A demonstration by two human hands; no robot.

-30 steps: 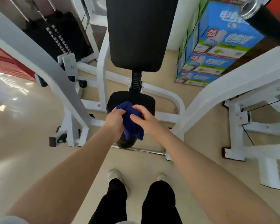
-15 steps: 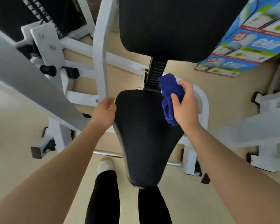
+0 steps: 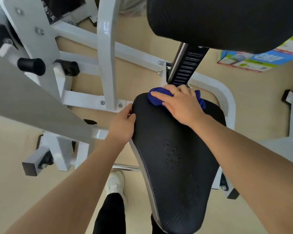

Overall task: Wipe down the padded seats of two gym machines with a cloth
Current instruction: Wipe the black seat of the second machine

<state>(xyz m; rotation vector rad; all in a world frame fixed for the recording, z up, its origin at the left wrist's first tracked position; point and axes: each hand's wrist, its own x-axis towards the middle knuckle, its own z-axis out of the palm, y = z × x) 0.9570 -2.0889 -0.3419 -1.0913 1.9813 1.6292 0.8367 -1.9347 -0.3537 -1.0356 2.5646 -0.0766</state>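
A black padded seat (image 3: pixel 176 162) of a white-framed gym machine fills the middle of the view, narrowing toward me. A bunched blue cloth (image 3: pixel 156 97) lies on the seat's far end, and my right hand (image 3: pixel 179 103) presses down on it, fingers spread across the cloth toward the left. My left hand (image 3: pixel 123 124) grips the seat's left edge, thumb on top. Above the seat hangs the black padded backrest (image 3: pixel 223 22) on a notched black post (image 3: pixel 186 68).
White frame tubes (image 3: pixel 105 53) and a grey slanted arm (image 3: pixel 24 105) stand left of the seat, with a black knob (image 3: pixel 31 66). A printed cardboard box (image 3: pixel 260 61) sits on the beige floor at the right. My white shoe (image 3: pixel 115 183) shows below.
My head has come closer to the seat. My right hand has carried the cloth from the seat's right rear corner leftward across the far end. My left hand stays on the left edge.
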